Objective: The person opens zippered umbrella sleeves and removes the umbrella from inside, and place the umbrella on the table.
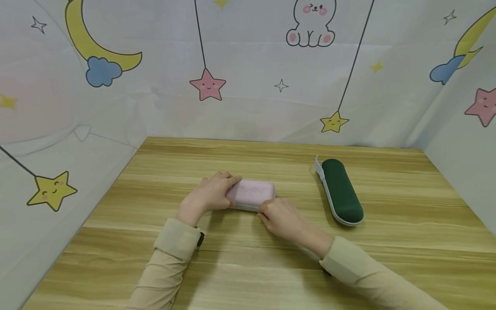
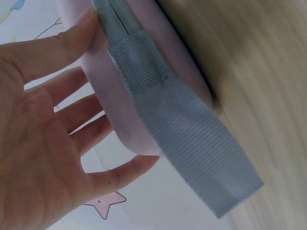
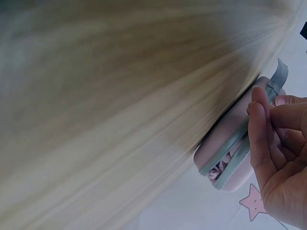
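A pink zip case (image 1: 252,192) lies on the table in front of me. My left hand (image 1: 211,193) grips its left end, thumb on the near side and fingers round the far side. A ribbed grey tab (image 2: 201,143) sticks out from that end in the left wrist view. At the near right corner, my right hand (image 1: 284,219) pinches at the zip line with curled fingers, which hide the zip pull. In the right wrist view the zip (image 3: 223,158) is partly parted, and crumpled pinkish material (image 3: 216,171) shows in the gap.
To the right on the wood-grain table (image 1: 240,275) lies a long dark green zip case (image 1: 342,191), with a pale loop (image 1: 318,165) at its far end. A white cloth backdrop (image 1: 255,116) printed with stars and moons stands behind the table and along both sides.
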